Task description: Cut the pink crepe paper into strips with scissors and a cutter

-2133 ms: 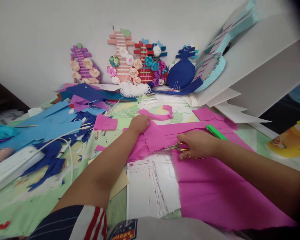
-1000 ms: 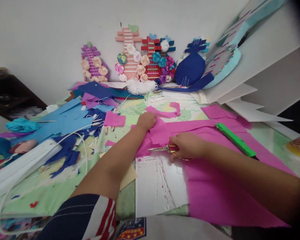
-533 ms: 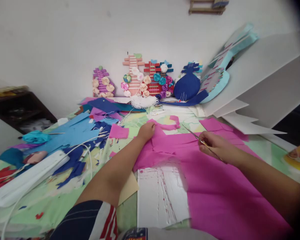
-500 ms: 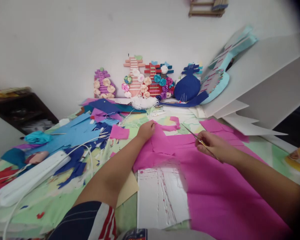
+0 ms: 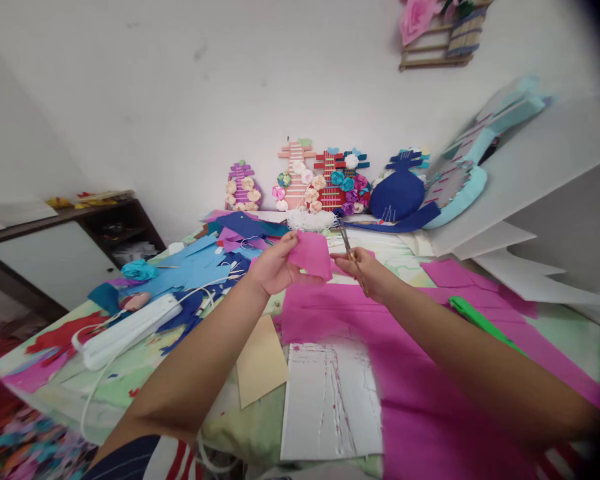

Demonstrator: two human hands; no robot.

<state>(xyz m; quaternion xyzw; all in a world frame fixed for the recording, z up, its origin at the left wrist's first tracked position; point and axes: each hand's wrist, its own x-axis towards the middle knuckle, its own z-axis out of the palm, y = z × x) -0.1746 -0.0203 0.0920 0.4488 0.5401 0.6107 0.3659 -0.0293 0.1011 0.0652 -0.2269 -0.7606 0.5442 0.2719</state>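
Between the thumb and fingers of my left hand is a small pink crepe paper piece, raised above the table. My right hand grips a pair of scissors with the blades pointing up and away. Its fingertips are close to the right edge of the piece; whether they touch it I cannot tell. Below both hands lies a large pink crepe paper sheet. It partly covers a white board streaked with dried glue.
Decorated lute-shaped crafts stand along the wall. At left lie blue scraps and a white power strip with cords. A tan card lies near my left forearm, a green object by my right. Large white sheets lean at right.
Both hands have come closer together. My left hand now holds up a small separate pink piece instead of the bigger sheet's edge. The scissors have turned more upright. The view has shifted left.
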